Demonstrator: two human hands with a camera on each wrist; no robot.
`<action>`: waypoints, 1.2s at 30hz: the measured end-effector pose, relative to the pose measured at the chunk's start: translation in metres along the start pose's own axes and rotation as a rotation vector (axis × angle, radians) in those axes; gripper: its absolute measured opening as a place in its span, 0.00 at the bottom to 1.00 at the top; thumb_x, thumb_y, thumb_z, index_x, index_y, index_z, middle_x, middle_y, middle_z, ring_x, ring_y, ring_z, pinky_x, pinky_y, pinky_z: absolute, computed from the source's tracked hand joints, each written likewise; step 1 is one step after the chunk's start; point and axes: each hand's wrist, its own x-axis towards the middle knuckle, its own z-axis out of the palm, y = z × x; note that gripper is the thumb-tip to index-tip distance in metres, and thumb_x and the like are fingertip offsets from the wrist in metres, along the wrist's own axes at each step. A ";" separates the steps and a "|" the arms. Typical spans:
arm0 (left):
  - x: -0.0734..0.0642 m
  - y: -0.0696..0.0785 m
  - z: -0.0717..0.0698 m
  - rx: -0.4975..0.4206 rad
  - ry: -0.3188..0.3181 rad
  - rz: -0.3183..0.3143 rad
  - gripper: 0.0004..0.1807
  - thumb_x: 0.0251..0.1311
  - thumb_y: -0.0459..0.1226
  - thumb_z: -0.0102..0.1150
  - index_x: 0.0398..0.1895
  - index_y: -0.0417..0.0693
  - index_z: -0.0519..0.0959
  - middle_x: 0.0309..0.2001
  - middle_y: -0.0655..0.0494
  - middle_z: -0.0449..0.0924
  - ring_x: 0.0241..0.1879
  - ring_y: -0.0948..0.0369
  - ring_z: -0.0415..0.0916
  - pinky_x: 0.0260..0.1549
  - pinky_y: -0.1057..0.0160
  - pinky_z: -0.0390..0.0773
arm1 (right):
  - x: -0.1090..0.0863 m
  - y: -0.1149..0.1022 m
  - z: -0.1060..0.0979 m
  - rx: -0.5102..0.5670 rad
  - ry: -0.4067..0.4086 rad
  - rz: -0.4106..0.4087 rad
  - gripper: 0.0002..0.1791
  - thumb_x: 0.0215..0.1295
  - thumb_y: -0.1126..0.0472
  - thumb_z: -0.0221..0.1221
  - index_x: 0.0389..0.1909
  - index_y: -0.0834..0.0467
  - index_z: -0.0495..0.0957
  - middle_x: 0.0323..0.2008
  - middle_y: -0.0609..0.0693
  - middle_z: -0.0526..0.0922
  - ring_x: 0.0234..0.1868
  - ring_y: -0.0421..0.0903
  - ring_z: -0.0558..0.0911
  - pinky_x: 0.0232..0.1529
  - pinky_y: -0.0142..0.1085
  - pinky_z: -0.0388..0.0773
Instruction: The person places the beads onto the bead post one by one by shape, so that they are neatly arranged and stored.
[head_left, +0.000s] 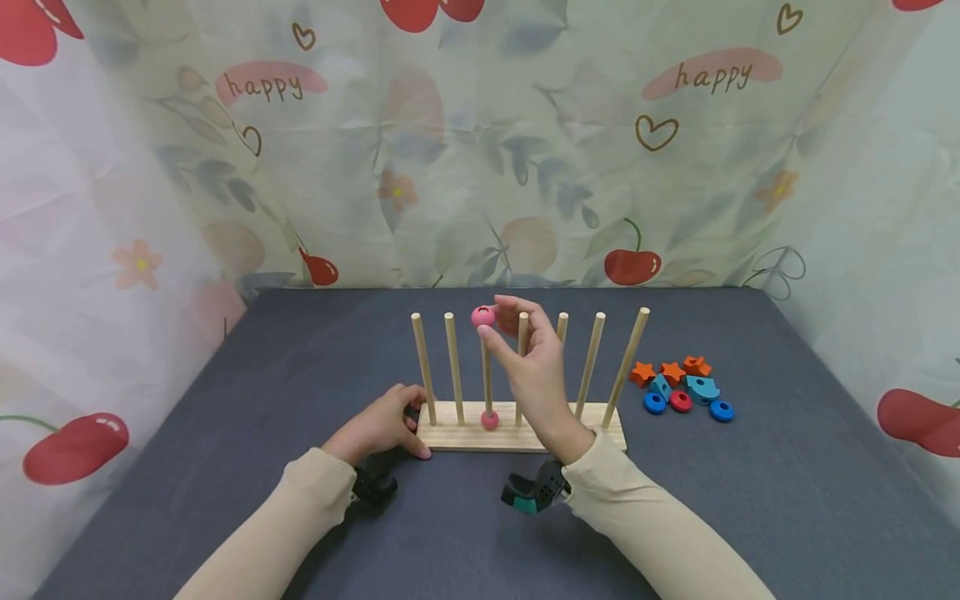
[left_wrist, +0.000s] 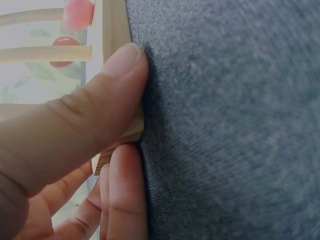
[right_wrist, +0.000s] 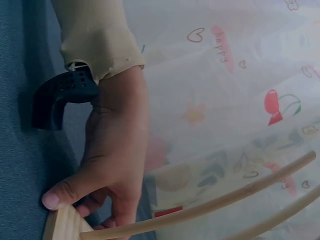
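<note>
A wooden peg rack with several upright pegs stands on the dark table. My left hand grips its left end, thumb along the front edge and fingers around the end; the right wrist view also catches this left hand. At the top of the third peg from the left, my right hand pinches a pink bead between thumb and fingers. Another pink bead sits at the foot of that peg. The right hand partly hides the pegs behind it.
Right of the rack lie loose pieces: orange stars, light blue pieces, blue rings and a red ring. A patterned curtain hangs behind the table.
</note>
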 end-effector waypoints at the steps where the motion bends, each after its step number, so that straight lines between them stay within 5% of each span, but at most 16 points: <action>1: 0.000 0.000 0.000 0.000 0.000 0.001 0.37 0.30 0.29 0.82 0.50 0.44 0.74 0.46 0.49 0.67 0.39 0.58 0.72 0.36 0.63 0.73 | -0.001 0.001 0.000 -0.006 0.000 0.011 0.21 0.62 0.65 0.63 0.56 0.62 0.73 0.49 0.55 0.80 0.50 0.44 0.77 0.55 0.36 0.72; 18: 0.001 0.001 0.002 -0.005 -0.002 -0.014 0.38 0.30 0.30 0.82 0.51 0.45 0.74 0.47 0.49 0.68 0.40 0.58 0.73 0.37 0.63 0.74 | -0.021 0.021 -0.011 -0.085 -0.072 0.182 0.19 0.61 0.64 0.65 0.52 0.61 0.76 0.49 0.57 0.80 0.51 0.49 0.78 0.59 0.52 0.70; 36: 0.000 0.001 0.000 0.002 -0.007 -0.015 0.39 0.31 0.29 0.82 0.52 0.44 0.74 0.47 0.49 0.68 0.39 0.58 0.73 0.36 0.63 0.74 | -0.049 0.062 -0.021 -0.171 -0.185 0.371 0.16 0.60 0.64 0.65 0.48 0.59 0.76 0.45 0.54 0.82 0.48 0.48 0.79 0.54 0.43 0.72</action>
